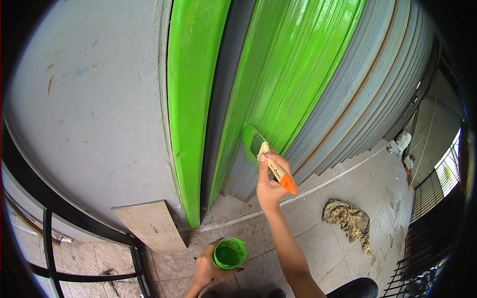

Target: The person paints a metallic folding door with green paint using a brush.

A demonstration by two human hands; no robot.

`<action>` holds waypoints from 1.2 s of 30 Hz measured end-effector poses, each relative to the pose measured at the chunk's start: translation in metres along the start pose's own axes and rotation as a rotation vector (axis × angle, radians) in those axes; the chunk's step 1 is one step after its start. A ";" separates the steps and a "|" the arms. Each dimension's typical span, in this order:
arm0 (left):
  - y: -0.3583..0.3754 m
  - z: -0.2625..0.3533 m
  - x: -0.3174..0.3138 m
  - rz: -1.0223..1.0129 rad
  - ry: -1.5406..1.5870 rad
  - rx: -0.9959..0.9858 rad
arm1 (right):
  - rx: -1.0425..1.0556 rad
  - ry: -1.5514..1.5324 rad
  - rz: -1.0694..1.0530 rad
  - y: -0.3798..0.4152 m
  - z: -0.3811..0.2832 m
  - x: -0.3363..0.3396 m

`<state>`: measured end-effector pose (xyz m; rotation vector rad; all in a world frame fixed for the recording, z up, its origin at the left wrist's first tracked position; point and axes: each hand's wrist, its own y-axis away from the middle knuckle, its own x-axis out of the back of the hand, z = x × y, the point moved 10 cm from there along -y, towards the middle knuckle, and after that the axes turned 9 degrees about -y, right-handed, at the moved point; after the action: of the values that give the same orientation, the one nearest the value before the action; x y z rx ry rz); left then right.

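My right hand [271,181] grips a paintbrush [276,170] by its pale wooden handle, which ends in an orange tip. The green-coated bristles press against the lower part of a ribbed metal shutter [303,64], where wet green paint meets bare grey metal. Lower down, my left hand [206,268] is wrapped around a small open paint cup [229,253] with green paint inside and smeared on its rim. A green-painted door frame strip [191,99] stands left of the shutter, with a dark gap between them.
Unpainted grey shutter slats [377,84] curve away to the right. A crumpled, stained rag [348,218] lies on the tiled floor [293,238]. A flat board [149,226] leans at the wall's [94,124] foot. Black metal bars [47,243] stand at lower left, and a dark grille [427,218] at right.
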<state>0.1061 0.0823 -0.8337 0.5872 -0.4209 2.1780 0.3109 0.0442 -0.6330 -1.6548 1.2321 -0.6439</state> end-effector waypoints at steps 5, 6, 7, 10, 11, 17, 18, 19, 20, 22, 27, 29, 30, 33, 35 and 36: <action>0.004 -0.003 -0.002 -0.002 0.036 0.003 | -0.102 0.001 -0.146 0.035 0.011 -0.011; 0.003 -0.002 -0.002 -0.001 0.027 -0.005 | -0.150 -0.040 -0.142 0.036 0.017 -0.006; 0.003 -0.004 -0.001 0.002 0.029 0.000 | -0.111 -0.036 -0.119 0.029 0.009 -0.001; 0.004 -0.005 0.000 -0.003 0.035 0.021 | -0.001 -0.023 -0.063 0.008 -0.005 0.002; 0.003 -0.003 0.000 -0.011 0.036 0.029 | -0.035 -0.004 -0.103 0.011 -0.002 -0.003; 0.003 -0.001 -0.001 -0.024 0.004 -0.017 | -0.285 -0.088 -0.114 0.042 0.034 0.006; 0.003 -0.001 -0.002 -0.030 -0.005 -0.014 | -0.253 -0.090 -0.103 0.039 0.032 0.010; 0.005 -0.001 -0.003 -0.028 0.001 -0.012 | -0.173 -0.073 -0.090 0.030 0.018 0.009; 0.005 -0.002 -0.003 -0.028 0.006 -0.010 | -0.093 -0.056 -0.076 0.017 0.004 0.006; 0.005 -0.001 -0.003 -0.028 0.008 -0.011 | 0.009 -0.007 -0.066 0.004 -0.003 -0.003; 0.003 0.001 -0.003 -0.026 0.036 -0.013 | -0.153 0.051 -0.174 0.050 0.027 -0.006; 0.004 0.004 -0.002 -0.033 0.013 -0.011 | -0.287 0.084 -0.241 0.071 0.049 -0.003; 0.004 0.005 -0.001 -0.034 0.002 -0.008 | -0.300 0.070 -0.264 0.075 0.051 -0.003; 0.006 0.002 -0.001 -0.034 0.018 -0.016 | -0.150 0.003 -0.115 0.045 0.020 0.007; 0.006 0.001 -0.003 -0.028 0.017 -0.020 | -0.067 -0.006 -0.071 0.025 0.009 0.004; 0.006 0.001 -0.002 -0.023 0.015 -0.024 | -0.042 -0.020 -0.075 0.020 0.008 0.000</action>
<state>0.1031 0.0769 -0.8342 0.5602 -0.4296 2.1510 0.3087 0.0460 -0.6542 -1.7455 1.1811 -0.6499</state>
